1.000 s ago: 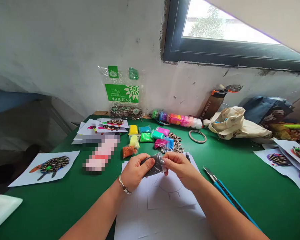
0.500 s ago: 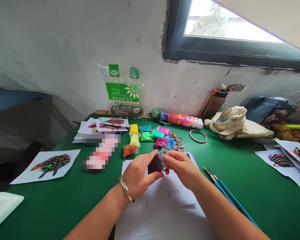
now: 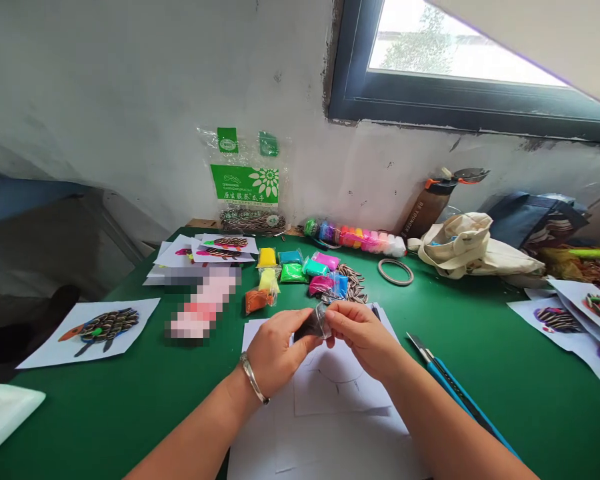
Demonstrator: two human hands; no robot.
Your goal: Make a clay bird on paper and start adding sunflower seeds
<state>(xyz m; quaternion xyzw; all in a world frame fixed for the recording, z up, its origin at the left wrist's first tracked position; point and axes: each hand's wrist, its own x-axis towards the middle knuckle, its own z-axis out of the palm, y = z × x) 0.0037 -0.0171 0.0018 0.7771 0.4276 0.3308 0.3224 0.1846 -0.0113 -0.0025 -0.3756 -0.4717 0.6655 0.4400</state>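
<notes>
Nearest me lie smooth white sheets (image 3: 330, 447), topped by a smaller sheet with a pencil drawing (image 3: 340, 377) of a rounded outline with short strokes below. To the right rests a slim blue utility knife (image 3: 457, 390), its blade out. Just above the drawing, my left hand (image 3: 277, 348) is partly closed, thumb and fingers around a dark packet (image 3: 307, 328); my right hand (image 3: 363, 333) has thumb and fingertips pinched on its clear, crinkly film at the right end. I judge it best to keep the left grip light, since the filling looks soft, and pull only on the film, close to its edge. Farther off sit plump, bright packets (image 3: 293, 273), with striped, pointed sunflower seeds (image 3: 355, 288) just right of them. By the far wall stands a glossy, see-through seed bag (image 3: 245, 183) with a green label.
</notes>
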